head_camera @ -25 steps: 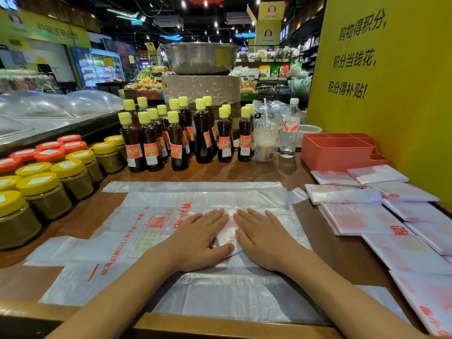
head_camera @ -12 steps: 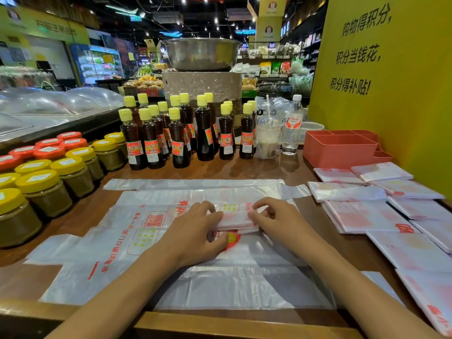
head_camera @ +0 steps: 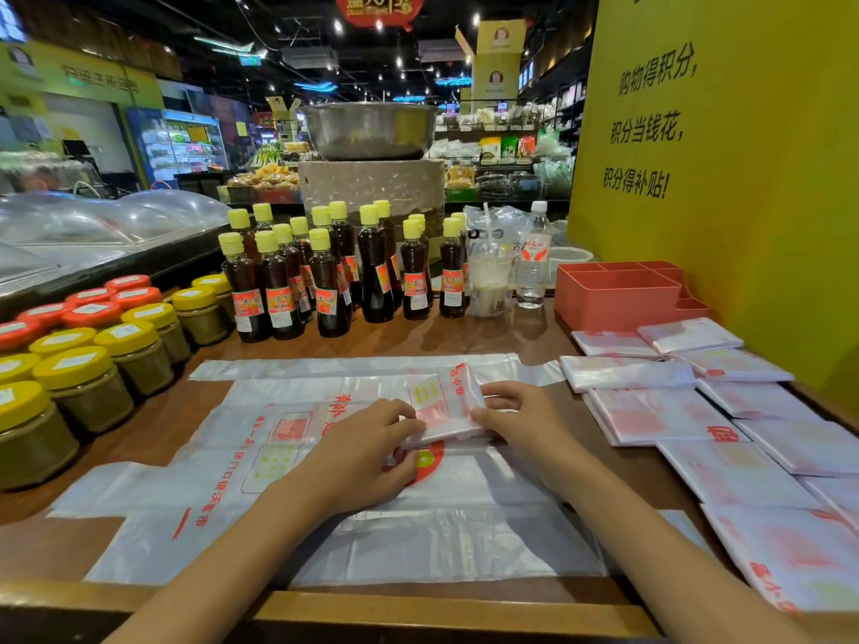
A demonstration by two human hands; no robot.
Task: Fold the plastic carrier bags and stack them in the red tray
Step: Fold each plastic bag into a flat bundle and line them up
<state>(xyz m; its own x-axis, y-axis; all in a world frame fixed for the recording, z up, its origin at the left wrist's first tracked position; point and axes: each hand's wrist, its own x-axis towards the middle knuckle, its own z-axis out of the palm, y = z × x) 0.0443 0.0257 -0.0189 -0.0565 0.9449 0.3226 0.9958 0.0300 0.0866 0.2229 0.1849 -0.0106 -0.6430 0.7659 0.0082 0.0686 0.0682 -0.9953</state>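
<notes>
Folded bag: a small folded carrier bag (head_camera: 444,404) sits at the centre of the wooden counter (head_camera: 469,334), on top of flat, unfolded bags (head_camera: 260,439); its far edge is raised, its long axis runs near-to-far and leans slightly right.
Left hand: the left hand (head_camera: 367,450) pinches the packet's near-left edge between thumb and fingers.
Right hand: the right hand (head_camera: 523,418) grips the right edge, fingers curled round it.
Change: a second ago both palms pressed flat on the plastic; half a second ago the packet lay low and wide, left to right. Now it is turned and tilted up.
Red tray: the red tray (head_camera: 616,295) stands far right against the yellow wall (head_camera: 743,225), well apart from the hands.
Finished stack: folded bags (head_camera: 688,392) cover the counter's right side.
</notes>
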